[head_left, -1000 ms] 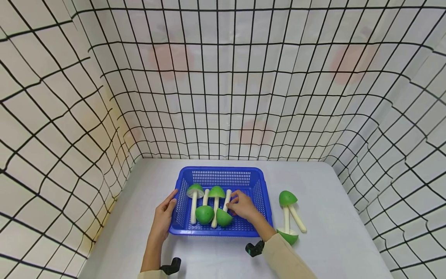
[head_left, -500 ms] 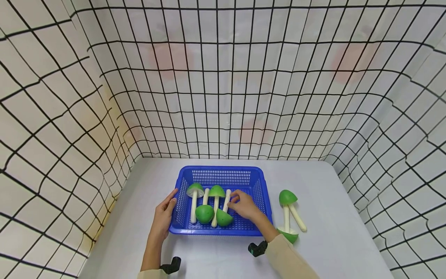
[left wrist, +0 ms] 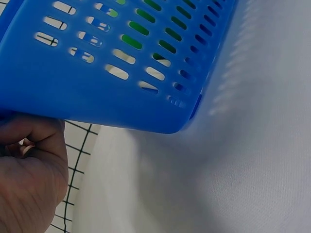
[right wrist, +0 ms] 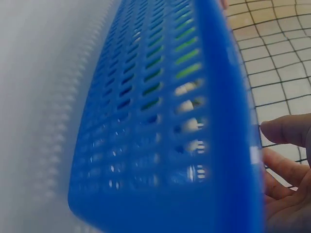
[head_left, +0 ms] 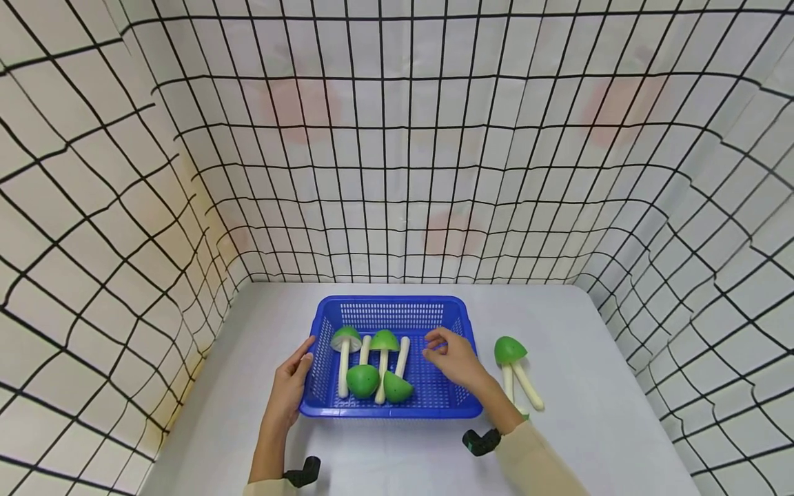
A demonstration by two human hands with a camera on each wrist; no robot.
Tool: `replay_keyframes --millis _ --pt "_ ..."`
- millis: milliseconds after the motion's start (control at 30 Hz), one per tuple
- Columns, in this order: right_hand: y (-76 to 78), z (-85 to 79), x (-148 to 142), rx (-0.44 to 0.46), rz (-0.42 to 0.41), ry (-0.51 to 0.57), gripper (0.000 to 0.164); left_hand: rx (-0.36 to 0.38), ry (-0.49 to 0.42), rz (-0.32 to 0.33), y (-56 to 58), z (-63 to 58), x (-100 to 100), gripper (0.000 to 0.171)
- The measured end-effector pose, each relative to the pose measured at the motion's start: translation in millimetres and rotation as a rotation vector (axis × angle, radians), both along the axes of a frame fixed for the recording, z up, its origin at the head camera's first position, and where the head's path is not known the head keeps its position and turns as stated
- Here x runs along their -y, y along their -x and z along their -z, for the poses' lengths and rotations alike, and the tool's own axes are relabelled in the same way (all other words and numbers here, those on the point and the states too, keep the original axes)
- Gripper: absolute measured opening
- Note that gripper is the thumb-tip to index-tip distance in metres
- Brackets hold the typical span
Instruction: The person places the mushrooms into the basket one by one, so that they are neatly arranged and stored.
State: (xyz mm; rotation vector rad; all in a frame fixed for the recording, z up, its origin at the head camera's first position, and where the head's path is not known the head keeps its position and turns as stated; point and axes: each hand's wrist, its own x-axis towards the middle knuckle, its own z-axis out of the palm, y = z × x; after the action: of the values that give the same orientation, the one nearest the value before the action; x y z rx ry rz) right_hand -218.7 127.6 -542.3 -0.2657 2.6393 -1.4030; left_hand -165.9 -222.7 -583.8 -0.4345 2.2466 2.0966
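"How does the left hand [head_left: 288,387] lie?"
"Its index finger [head_left: 300,350] extended, the thumb [head_left: 304,368] apart from it."
"And the right hand [head_left: 455,358]?"
"Fingers [head_left: 438,335] loosely bent, its forearm [head_left: 499,405] slanting inward from a pale sleeve [head_left: 538,460]."

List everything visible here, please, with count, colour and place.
Flat tabletop: 1, white, head view's lower half.
Grid-lined backdrop: 1, white and black, around tabletop.
Perforated plastic basket: 1, blue, on tabletop.
Round-capped, long-stemmed mushrooms: 4, green and white, in basket.
Similar mushrooms: 2, green and white, right of basket, one partly hidden.
Small angular devices: 2, black, at wrists.
Sleeves: 2, beige, on forearms.
Left hand: 1, bare, at basket's left rim.
Right hand: 1, bare, over basket's right part.
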Motion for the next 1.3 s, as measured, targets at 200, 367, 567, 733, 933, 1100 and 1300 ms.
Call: replay_keyframes --millis 200,367,567,733,933,1100,1300 --pt "-6.1 -7.7 -19.2 -0.022 0.017 -0.002 0.025 0.012 -0.005 0.0 -1.9 -0.2 -0.6 0.043" --pt "-6.3 -12.4 -37.1 -0.045 0.05 0.001 0.027 0.008 -0.003 0.004 -2.0 -1.3 -1.1 0.043" --pt "-4.1 -16.8 -60.4 -0.032 0.092 0.011 0.031 0.002 0.005 0.004 -0.2 -2.3 0.1 0.043" --pt "-3.9 -19.7 -79.4 -0.052 0.152 -0.054 0.029 -0.015 0.011 0.003 1.1 -0.7 0.8 0.043" --pt "-4.8 -14.8 -103.2 -0.095 0.168 -0.109 0.026 -0.015 0.015 0.0 1.6 -0.2 -0.3 0.043" --pt "-7.2 -6.7 -120.0 -0.117 0.163 -0.125 0.026 -0.016 0.022 0.001 1.6 -1.5 -1.2 0.043" --pt "-13.2 3.4 -134.9 -0.1 0.176 -0.133 0.03 -0.015 0.018 0.009 1.3 -3.2 -1.9 0.044"
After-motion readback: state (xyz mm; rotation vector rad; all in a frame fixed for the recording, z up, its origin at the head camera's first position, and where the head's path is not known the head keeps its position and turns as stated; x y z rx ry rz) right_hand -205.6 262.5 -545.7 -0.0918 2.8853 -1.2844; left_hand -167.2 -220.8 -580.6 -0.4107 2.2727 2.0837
